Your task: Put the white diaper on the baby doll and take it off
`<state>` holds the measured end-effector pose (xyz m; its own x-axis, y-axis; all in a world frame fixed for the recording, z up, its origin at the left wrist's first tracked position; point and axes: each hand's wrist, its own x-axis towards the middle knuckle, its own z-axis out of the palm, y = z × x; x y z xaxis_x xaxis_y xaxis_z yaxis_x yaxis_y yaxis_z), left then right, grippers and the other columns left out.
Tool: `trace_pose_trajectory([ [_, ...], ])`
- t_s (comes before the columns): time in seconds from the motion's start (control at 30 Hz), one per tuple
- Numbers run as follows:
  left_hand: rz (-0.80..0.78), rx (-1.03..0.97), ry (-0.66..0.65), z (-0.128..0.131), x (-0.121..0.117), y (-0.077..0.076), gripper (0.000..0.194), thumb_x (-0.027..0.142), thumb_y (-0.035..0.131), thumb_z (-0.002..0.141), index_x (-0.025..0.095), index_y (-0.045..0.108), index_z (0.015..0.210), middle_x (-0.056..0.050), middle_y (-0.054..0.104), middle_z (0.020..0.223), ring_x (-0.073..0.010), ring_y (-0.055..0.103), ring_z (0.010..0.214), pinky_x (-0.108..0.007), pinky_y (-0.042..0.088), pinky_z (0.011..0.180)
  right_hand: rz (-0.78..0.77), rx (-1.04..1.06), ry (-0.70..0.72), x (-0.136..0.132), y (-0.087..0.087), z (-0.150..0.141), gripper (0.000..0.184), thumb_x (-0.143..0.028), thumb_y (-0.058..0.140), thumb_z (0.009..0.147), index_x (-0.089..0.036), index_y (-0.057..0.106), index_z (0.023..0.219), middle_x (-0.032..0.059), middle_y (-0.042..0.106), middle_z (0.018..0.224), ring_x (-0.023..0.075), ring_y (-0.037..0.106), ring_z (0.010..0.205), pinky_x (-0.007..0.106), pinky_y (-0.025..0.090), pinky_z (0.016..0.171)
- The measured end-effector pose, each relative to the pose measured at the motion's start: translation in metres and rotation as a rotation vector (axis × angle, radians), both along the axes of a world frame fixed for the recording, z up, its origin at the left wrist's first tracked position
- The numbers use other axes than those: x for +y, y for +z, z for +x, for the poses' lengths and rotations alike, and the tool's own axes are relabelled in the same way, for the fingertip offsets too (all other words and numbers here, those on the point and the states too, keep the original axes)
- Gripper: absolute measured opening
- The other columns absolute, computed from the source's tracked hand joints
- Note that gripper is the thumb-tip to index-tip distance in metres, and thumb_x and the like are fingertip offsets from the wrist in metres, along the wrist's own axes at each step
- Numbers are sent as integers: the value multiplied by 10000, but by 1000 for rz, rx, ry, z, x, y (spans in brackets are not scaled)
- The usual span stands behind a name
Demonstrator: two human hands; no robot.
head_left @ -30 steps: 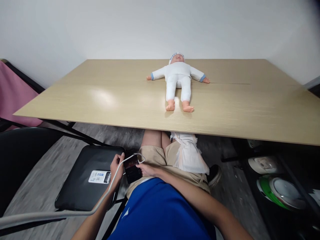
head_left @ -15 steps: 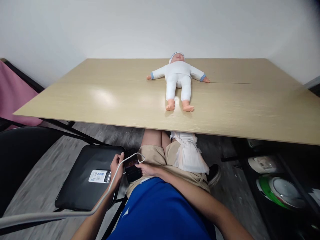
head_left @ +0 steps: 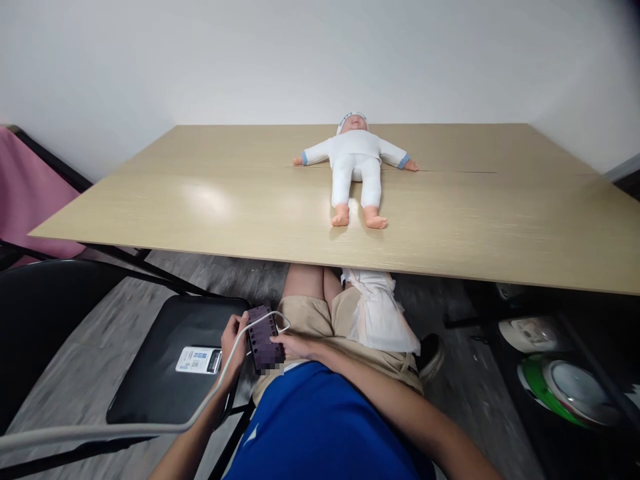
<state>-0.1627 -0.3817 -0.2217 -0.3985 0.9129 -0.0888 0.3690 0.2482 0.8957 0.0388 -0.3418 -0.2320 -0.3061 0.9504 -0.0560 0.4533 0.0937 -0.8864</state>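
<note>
Low over my lap, a smartphone (head_left: 260, 343) with a lit purple screen is held at both sides. My left hand (head_left: 234, 339) grips its left edge, thumb upright. My right hand (head_left: 295, 347) holds the right edge, with the thumb at the screen. A white cable (head_left: 220, 380) loops across the phone and past my left forearm. On my right thigh lies a white diaper (head_left: 377, 310), spread out. A baby doll (head_left: 356, 150) in a white suit and cap rests on its back on the table (head_left: 225, 233), arms stretched wide, feet towards me.
Left of me stands a black chair (head_left: 150, 373) with a white card (head_left: 197, 360) on its seat. A pink cloth (head_left: 35, 193) hangs over another chair at far left. Under the table's right side are a green-rimmed item (head_left: 537, 390) and a pale round container (head_left: 530, 333).
The phone screen has gone from dark to a brighter purple display. The view has tilted slightly, so the table and doll sit a little lower. Both hands keep their hold.
</note>
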Motion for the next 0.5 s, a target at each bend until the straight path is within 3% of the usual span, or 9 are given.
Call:
trace_pose_trajectory([
  [0.1, 4, 2, -10, 0, 0, 1, 579, 780, 601, 925, 232, 515, 759, 29, 546, 710, -177, 503, 711, -280, 421, 685, 58, 24, 131, -21, -12, -13, 694, -242, 97, 953, -20, 629, 566, 85, 783, 841, 225, 775, 1086, 206, 345, 599],
  [0.23, 13, 3, -8, 0, 0, 1, 566, 768, 592, 934, 233, 513, 767, 28, 543, 716, -179, 502, 715, -283, 418, 684, 96, -27, 114, -25, -20, -15, 676, -251, 128, 957, -39, 635, 563, 62, 789, 842, 209, 780, 1070, 203, 360, 626],
  [0.33, 15, 2, -5, 1, 0, 2, 551, 747, 574, 954, 236, 503, 763, 31, 535, 713, -175, 489, 704, -286, 401, 675, 96, -82, 46, -10, -8, -7, 601, -285, 229, 960, -94, 673, 603, 32, 806, 879, 185, 795, 1055, 213, 407, 663],
  [0.43, 12, 1, -8, 1, 1, 1, 545, 735, 575, 960, 236, 492, 756, 33, 525, 709, -172, 476, 698, -287, 391, 672, 105, -97, 6, 14, 6, 6, 655, -250, 140, 946, -78, 671, 605, 49, 811, 905, 202, 783, 1078, 214, 382, 643],
  [0.5, 10, 2, -9, 0, 1, -1, 545, 731, 578, 960, 235, 487, 752, 35, 518, 706, -170, 474, 702, -285, 393, 680, 127, -89, -14, 22, 4, 11, 680, -220, 97, 933, -64, 665, 593, 52, 815, 933, 197, 771, 1096, 213, 371, 651],
])
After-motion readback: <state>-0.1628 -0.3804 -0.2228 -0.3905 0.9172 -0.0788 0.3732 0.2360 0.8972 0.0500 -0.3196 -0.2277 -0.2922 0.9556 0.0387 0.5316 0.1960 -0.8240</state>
